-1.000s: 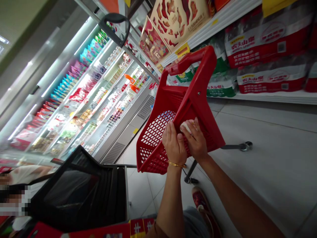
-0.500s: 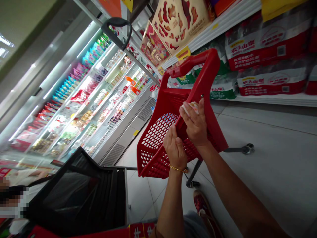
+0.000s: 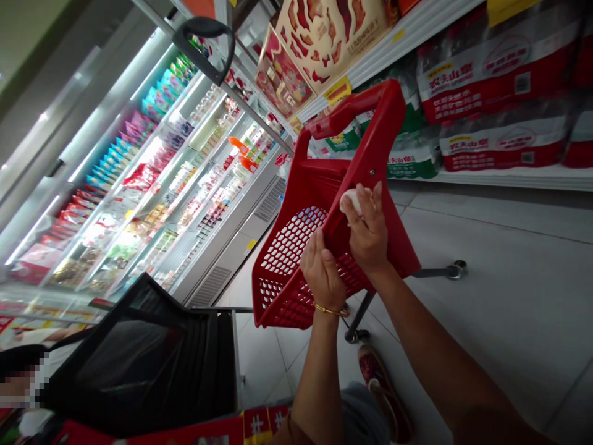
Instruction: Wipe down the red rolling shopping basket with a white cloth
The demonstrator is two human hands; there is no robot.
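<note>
A red plastic shopping cart (image 3: pixel 401 238) with a perforated basket stands tilted in my view. My right hand (image 3: pixel 369 238) presses a crumpled white cloth (image 3: pixel 351 203) against the cart's side below the handle; the cloth shows around my fingers and its far part is hidden. Lower left of it, my left hand (image 3: pixel 322 275) lies against the basket's side near the rim, back towards me, fingers stretched out and thumb a little apart. It holds nothing that I can see. A gold bracelet circles my left wrist.
A black bin-like cart (image 3: pixel 139 364) stands at the lower left, a person partly behind it. A grey loop handle (image 3: pixel 206 49) rises on a metal pole. Lit refrigerated shelves (image 3: pixel 152 185) line the left; packs of bottled water (image 3: pixel 503 145) sit on shelving at right.
The right hand's fingers have shifted slightly and spread, so more of the white cloth shows. The whole view has drifted a little; the left hand stays against the basket.
</note>
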